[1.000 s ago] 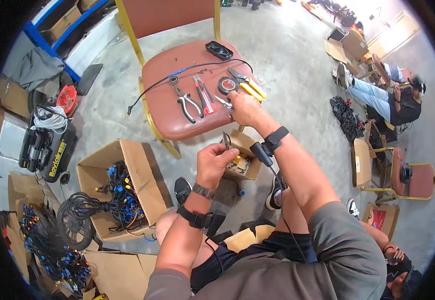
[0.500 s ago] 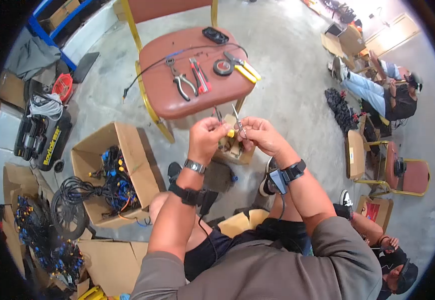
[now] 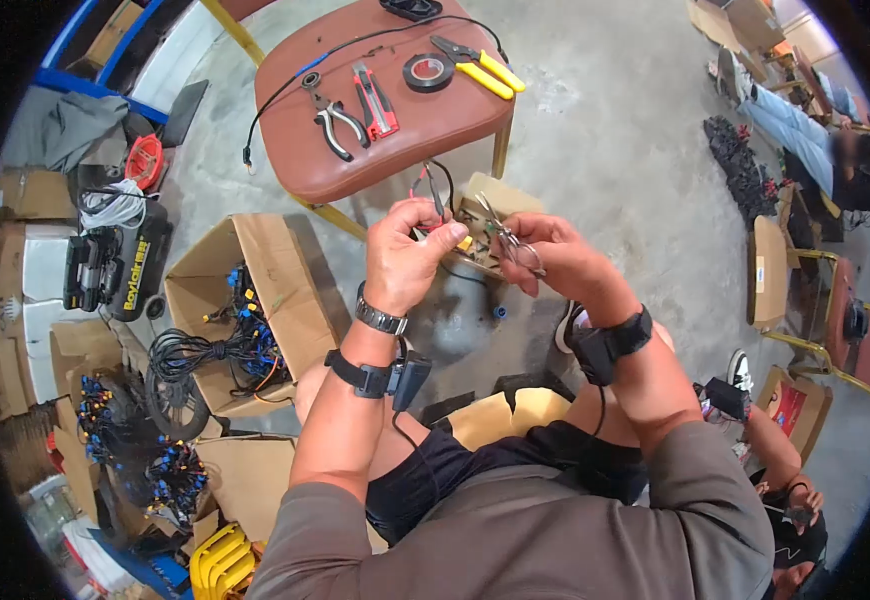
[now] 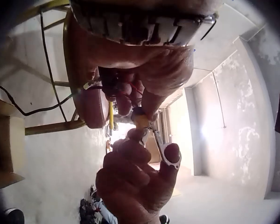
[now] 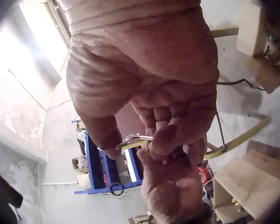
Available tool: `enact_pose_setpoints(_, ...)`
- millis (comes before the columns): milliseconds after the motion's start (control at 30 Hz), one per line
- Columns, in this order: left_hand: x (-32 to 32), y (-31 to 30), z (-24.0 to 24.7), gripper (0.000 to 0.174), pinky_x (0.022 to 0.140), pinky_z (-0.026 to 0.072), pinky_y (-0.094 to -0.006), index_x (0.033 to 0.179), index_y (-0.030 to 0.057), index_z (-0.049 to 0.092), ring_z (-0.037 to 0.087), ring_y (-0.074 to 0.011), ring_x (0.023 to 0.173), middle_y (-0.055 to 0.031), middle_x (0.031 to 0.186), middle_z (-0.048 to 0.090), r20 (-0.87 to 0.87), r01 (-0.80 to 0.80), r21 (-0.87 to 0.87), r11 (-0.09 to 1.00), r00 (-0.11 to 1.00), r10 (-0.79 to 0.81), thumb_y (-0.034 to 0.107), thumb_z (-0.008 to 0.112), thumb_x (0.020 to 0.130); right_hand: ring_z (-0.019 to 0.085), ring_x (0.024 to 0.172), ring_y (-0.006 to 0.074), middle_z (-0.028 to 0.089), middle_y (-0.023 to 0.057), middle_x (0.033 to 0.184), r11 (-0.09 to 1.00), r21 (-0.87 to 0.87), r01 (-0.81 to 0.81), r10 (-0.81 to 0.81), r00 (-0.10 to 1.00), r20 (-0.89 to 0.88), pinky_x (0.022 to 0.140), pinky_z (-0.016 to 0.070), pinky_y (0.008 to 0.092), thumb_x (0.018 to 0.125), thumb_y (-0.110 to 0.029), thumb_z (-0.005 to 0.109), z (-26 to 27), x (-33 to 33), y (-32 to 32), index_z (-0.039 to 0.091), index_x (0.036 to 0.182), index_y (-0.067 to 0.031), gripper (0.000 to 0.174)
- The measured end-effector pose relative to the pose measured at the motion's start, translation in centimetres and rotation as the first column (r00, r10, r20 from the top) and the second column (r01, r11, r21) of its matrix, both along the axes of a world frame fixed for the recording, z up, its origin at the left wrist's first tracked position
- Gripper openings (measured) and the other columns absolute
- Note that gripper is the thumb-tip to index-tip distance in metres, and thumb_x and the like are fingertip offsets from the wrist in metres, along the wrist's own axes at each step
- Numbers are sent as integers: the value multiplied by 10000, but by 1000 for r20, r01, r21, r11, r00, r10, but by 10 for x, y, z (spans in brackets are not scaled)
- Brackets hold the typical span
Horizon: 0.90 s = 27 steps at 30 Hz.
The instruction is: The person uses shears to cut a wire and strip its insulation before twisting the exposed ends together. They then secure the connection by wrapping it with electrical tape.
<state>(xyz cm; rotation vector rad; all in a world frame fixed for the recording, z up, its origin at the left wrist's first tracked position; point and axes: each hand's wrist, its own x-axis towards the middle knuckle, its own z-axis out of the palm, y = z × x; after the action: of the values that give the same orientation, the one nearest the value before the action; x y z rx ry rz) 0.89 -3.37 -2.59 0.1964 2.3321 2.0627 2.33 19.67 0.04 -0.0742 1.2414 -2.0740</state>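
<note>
Two bare hands work close together in front of a padded brown chair seat (image 3: 405,133). The left hand (image 3: 400,262) pinches thin red and dark wires (image 3: 419,182) between thumb and curled fingers, with a small yellow piece (image 3: 465,243), apparently plastic, at the thumb tip. The right hand (image 3: 567,262) grips silver metal scissors (image 3: 508,236), its fingers curled about the handles and the thumb through one loop (image 4: 171,156); the blades rise toward the wires, though how wide they part cannot be told. The scissors look light, rigid and smooth, best held by the loops and clear of the edges. The wires appear soft and springy, likely to swing unless pinched near the working end, while the yellow piece (barely larger than a fingertip) could slip if held loosely. On the seat lie black-and-white pliers (image 3: 338,127), a red utility knife (image 3: 375,103), a roll of black tape (image 3: 427,72) and a yellow-handled cutting tool (image 3: 485,75). An open cardboard box (image 3: 496,190) stands below the hands.
</note>
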Motion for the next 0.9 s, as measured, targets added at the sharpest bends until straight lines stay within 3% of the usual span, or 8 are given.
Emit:
enact_pose_setpoints(167, -7, 14, 8, 141, 865, 469, -301, 843, 12, 670, 585, -133, 886, -41, 878, 644, -197, -39, -207, 977, 980, -2, 42, 779, 759, 574, 560, 100, 645, 66, 755, 998, -39, -44, 46, 997, 57, 491, 427, 225, 827, -230, 656, 1, 2, 7, 617, 999, -27, 268)
enact_pose_setpoints(367, -8, 31, 3, 141, 873, 472, -324, 836, 1, 675, 594, -175, 953, -73, 914, 655, -152, -58, -188, 981, 988, 29, 12, 774, 736, 562, 479, 116, 652, 75, 714, 997, -33, -74, 76, 994, 77, 467, 428, 228, 852, -254, 635, -3, -3, 11, 629, 957, -33, 245)
enact_pose_setpoints(900, -8, 28, 9, 107, 907, 457, -330, 831, 44, 744, 600, -172, 947, -48, 867, 663, -153, -24, -246, 969, 988, -14, 21, 748, 726, 555, 455, 104, 649, 72, 699, 997, -42, -63, 67, 992, 110, 444, 427, 214, 844, -284, 673, -9, -5, -1, 634, 946, -26, 281)
